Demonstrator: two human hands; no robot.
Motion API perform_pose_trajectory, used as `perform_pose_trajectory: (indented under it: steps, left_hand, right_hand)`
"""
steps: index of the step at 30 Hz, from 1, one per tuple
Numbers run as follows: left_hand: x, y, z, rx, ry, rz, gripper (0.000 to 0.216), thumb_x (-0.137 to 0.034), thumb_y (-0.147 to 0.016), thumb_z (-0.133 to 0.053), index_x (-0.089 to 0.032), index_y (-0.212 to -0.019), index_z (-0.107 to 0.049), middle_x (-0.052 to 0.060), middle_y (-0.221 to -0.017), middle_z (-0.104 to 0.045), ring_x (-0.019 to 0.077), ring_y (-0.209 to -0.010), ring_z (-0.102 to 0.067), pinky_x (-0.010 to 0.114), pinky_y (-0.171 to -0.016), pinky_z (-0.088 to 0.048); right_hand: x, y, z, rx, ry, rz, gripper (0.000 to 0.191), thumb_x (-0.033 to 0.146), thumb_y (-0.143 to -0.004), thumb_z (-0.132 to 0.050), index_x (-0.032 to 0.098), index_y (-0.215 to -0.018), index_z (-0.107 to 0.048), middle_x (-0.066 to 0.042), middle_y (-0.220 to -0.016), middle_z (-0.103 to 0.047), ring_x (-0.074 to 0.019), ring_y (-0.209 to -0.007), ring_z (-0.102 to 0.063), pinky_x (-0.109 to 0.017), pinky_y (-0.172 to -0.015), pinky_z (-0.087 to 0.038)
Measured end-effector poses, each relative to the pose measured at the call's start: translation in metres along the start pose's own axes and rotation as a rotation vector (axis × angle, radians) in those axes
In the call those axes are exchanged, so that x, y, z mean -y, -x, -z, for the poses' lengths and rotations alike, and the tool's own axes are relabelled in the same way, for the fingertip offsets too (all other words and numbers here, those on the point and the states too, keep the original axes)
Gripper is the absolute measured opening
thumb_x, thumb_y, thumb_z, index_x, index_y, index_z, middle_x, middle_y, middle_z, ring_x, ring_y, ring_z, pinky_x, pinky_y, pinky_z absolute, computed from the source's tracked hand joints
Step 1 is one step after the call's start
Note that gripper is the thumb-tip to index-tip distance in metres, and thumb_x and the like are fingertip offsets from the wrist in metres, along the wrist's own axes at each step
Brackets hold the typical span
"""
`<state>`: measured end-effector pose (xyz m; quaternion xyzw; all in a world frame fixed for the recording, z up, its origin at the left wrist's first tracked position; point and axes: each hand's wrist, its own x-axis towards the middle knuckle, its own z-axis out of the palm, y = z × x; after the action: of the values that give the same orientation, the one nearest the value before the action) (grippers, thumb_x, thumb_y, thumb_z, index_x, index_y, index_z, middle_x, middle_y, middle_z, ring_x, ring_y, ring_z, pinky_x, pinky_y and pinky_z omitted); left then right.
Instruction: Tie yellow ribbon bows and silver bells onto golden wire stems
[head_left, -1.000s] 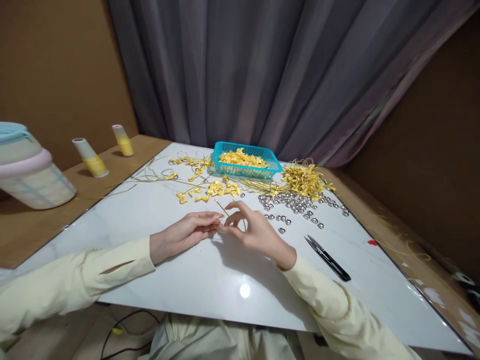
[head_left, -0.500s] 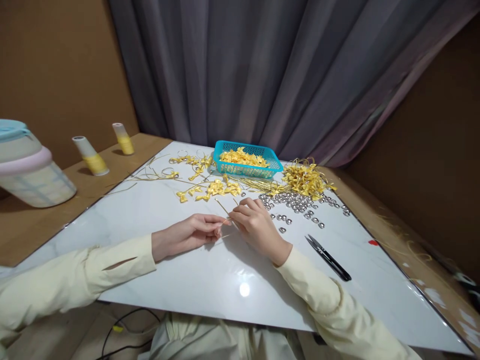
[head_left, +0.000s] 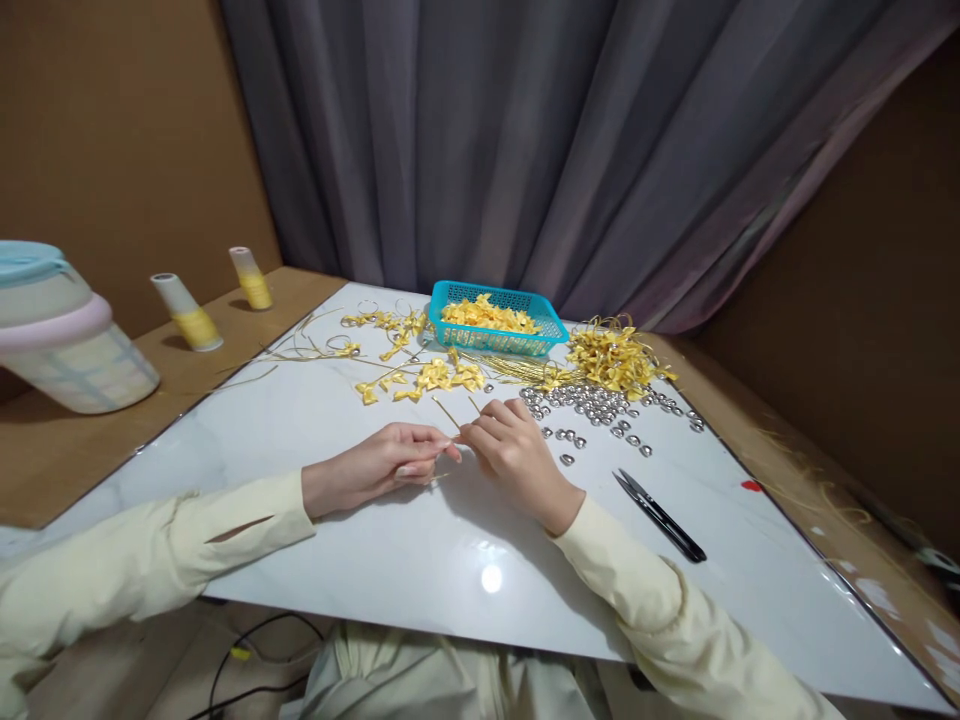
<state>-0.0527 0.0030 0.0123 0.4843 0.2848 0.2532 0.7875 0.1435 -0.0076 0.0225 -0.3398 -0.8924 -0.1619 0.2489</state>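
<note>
My left hand and my right hand meet at their fingertips over the white marble-look board. Both pinch a thin gold ribbon strip, whose free ends stick up and away from my fingers. Both hands are closed in a pinch on it. Just beyond lie several small yellow ribbon bows and a scatter of silver beads.
A turquoise basket with yellow bows stands at the back, a heap of gold ribbon loops to its right. Black thread snips lie at the right. Two thread spools and a pastel lidded container stand on the left wooden ledge.
My right hand has curled from spread fingers into a tight pinch and moved up to the left hand's fingertips. The ribbon strip has shifted slightly between them.
</note>
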Motion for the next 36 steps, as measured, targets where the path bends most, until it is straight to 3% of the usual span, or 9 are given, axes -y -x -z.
perform_pose_trajectory:
  steps: [6, 10, 14, 18, 21, 26, 32, 36]
  left_hand:
    - [-0.002, 0.004, -0.009, -0.069, 0.022, -0.058, 0.016, -0.027, -0.079, -0.063, -0.012, -0.084, -0.061, -0.009, -0.042, -0.029, 0.0056, -0.043, -0.019, 0.018, -0.046, -0.019]
    - [-0.002, 0.003, -0.011, -0.163, 0.03, -0.086, 0.019, -0.029, -0.081, -0.061, -0.011, -0.084, -0.064, -0.009, -0.042, -0.031, 0.0052, -0.043, -0.02, 0.017, -0.047, -0.025]
    - [-0.004, 0.004, -0.011, -0.246, -0.003, -0.106, 0.019, -0.029, -0.079, -0.064, -0.011, -0.083, -0.067, -0.006, -0.045, -0.041, 0.0053, -0.045, -0.031, 0.017, -0.049, -0.03]
    - [-0.003, 0.005, -0.011, -0.248, -0.014, -0.138, 0.022, -0.031, -0.078, -0.065, -0.012, -0.088, -0.07, -0.002, -0.052, -0.052, 0.0059, -0.049, -0.036, 0.017, -0.049, -0.031]
    - [-0.003, 0.006, -0.012, -0.238, -0.047, -0.149, 0.025, -0.031, -0.079, -0.064, -0.011, -0.093, -0.07, 0.001, -0.061, -0.06, 0.0054, -0.048, -0.036, 0.019, -0.051, -0.034]
    - [-0.003, 0.009, -0.012, -0.236, -0.32, -0.211, 0.027, -0.032, -0.084, -0.057, -0.011, -0.096, -0.07, 0.003, -0.065, -0.064, 0.0076, -0.051, -0.042, 0.021, -0.054, -0.039]
    - [-0.002, 0.011, -0.011, -0.236, -0.818, -0.303, 0.025, -0.028, -0.087, -0.048, -0.014, -0.095, -0.067, 0.0, -0.059, -0.061, 0.0098, -0.052, -0.05, 0.021, -0.054, -0.039]
    - [-0.002, 0.011, -0.009, -0.216, -0.957, -0.293, 0.024, -0.026, -0.088, -0.045, -0.014, -0.085, -0.066, -0.001, -0.06, -0.062, 0.0099, -0.055, -0.055, 0.021, -0.059, -0.042]
  right_hand:
    - [0.004, 0.001, -0.004, -0.026, -0.003, 0.006, 0.033, 0.013, -0.094, -0.038, 0.015, -0.066, -0.057, -0.004, -0.057, -0.052, -0.0164, -0.065, -0.039, -0.031, -0.064, -0.025]
    - [0.008, 0.001, -0.006, -0.046, -0.057, -0.013, 0.031, 0.015, -0.093, -0.04, 0.015, -0.066, -0.056, -0.004, -0.058, -0.053, -0.0165, -0.064, -0.04, -0.03, -0.063, -0.026]
    - [0.012, 0.001, -0.01, -0.041, -0.172, -0.123, 0.031, 0.019, -0.094, -0.039, 0.015, -0.068, -0.056, -0.005, -0.059, -0.054, -0.0162, -0.062, -0.042, -0.029, -0.062, -0.029]
    - [0.014, 0.001, -0.012, -0.037, -0.3, -0.245, 0.029, 0.021, -0.094, -0.038, 0.015, -0.069, -0.054, -0.003, -0.06, -0.053, -0.0153, -0.06, -0.045, -0.027, -0.061, -0.031]
    - [0.016, 0.002, -0.011, -0.025, -0.291, -0.256, 0.031, 0.023, -0.094, -0.037, 0.016, -0.068, -0.052, -0.003, -0.059, -0.052, -0.0154, -0.059, -0.044, -0.027, -0.06, -0.031]
    - [0.018, 0.001, -0.008, 0.02, -0.259, -0.248, 0.03, 0.022, -0.093, -0.037, 0.017, -0.066, -0.051, -0.003, -0.057, -0.053, -0.0151, -0.056, -0.046, -0.027, -0.058, -0.03]
    - [0.021, -0.001, -0.004, 0.242, -0.181, -0.264, 0.016, 0.01, -0.08, -0.043, 0.016, -0.07, -0.054, -0.004, -0.059, -0.059, -0.0158, -0.056, -0.05, -0.026, -0.06, -0.03]
    - [0.023, -0.005, 0.0, 0.372, -0.167, -0.293, 0.014, 0.011, -0.079, -0.044, 0.015, -0.075, -0.057, -0.005, -0.063, -0.062, -0.0166, -0.058, -0.053, -0.027, -0.06, -0.03]
